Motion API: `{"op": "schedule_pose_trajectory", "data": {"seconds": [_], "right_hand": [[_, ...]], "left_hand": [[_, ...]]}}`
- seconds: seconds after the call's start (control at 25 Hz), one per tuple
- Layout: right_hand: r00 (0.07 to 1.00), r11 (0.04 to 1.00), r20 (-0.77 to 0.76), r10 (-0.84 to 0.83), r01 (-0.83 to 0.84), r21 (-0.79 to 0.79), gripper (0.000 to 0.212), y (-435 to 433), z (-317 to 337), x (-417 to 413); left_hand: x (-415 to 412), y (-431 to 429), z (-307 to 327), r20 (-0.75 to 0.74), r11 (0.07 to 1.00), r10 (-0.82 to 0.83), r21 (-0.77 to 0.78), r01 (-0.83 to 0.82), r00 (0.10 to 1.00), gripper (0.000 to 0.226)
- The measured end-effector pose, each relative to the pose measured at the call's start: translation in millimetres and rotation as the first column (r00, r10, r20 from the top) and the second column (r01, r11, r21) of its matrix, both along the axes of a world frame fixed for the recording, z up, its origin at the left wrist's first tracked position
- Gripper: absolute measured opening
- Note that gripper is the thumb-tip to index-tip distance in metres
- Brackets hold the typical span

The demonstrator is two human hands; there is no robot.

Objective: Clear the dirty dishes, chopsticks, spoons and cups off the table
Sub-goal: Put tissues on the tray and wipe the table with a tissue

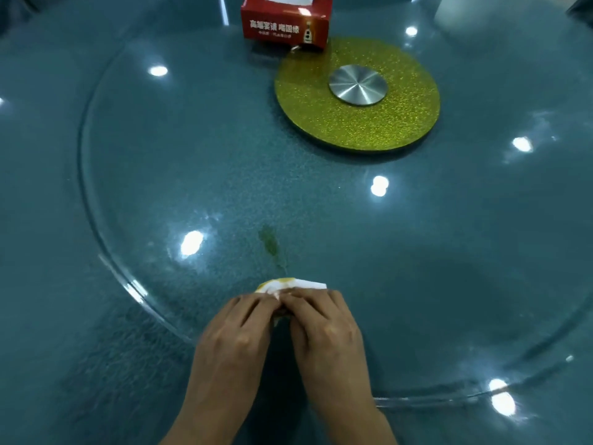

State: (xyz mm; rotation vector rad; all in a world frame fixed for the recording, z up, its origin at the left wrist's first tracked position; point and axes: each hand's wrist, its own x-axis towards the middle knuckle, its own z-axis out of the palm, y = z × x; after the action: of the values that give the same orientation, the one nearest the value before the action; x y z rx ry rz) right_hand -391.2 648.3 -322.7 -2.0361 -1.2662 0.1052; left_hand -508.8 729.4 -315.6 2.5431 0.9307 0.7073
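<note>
My left hand (236, 329) and my right hand (324, 322) press side by side on a folded white tissue (290, 283) stained yellow, flat on the glass turntable (134, 155). Both sets of fingertips pinch the tissue's near edge. A yellowish-green smear (270, 242) streaks the glass just beyond the tissue. No dishes, chopsticks, spoons or cups are in view.
A gold glitter disc (321, 107) with a round steel hub (357, 85) marks the turntable's centre. A red tissue box (285, 22) stands behind it at the far edge. The dark teal table (41, 284) reflects several ceiling lights.
</note>
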Motion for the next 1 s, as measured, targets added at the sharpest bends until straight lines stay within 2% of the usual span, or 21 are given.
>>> {"op": "schedule_pose_trajectory", "data": {"seconds": [0.12,0.32,0.4,0.52,0.64,0.76,1.0], "right_hand": [[1.0,1.0,0.014,-0.004,0.004,-0.022,0.028,5,-4,-11],[0.998,0.999,0.055,-0.02,0.023,-0.047,0.026,15,1,-23],[0.993,0.996,0.107,-0.047,0.054,-0.065,0.025,19,-2,-29],[0.988,0.994,0.137,-0.077,0.086,-0.064,0.023,19,-7,-33],[0.985,0.992,0.146,-0.09,0.101,-0.075,0.025,18,-11,-37],[0.986,0.99,0.139,-0.087,0.101,-0.1,0.025,28,-11,-37],[0.98,0.985,0.17,-0.102,0.123,-0.122,0.034,98,-9,-6]], "left_hand": [[-13,6,-2,-0.006,0.999,-0.024,-0.028,0.024,1.0,0.023],[-23,20,9,0.043,0.979,0.034,-0.205,-0.025,0.999,0.026],[-32,36,10,0.001,0.991,0.018,-0.134,-0.018,1.0,0.025],[-49,58,6,-0.265,0.997,0.0,-0.072,-0.02,0.964,0.066],[-62,66,-2,-0.444,0.991,-0.071,-0.136,0.011,0.893,0.1],[-66,71,-10,-0.491,0.985,-0.106,-0.173,0.023,0.865,0.118],[-65,74,-8,-0.472,0.974,-0.102,-0.226,-0.008,0.875,0.125]]}}
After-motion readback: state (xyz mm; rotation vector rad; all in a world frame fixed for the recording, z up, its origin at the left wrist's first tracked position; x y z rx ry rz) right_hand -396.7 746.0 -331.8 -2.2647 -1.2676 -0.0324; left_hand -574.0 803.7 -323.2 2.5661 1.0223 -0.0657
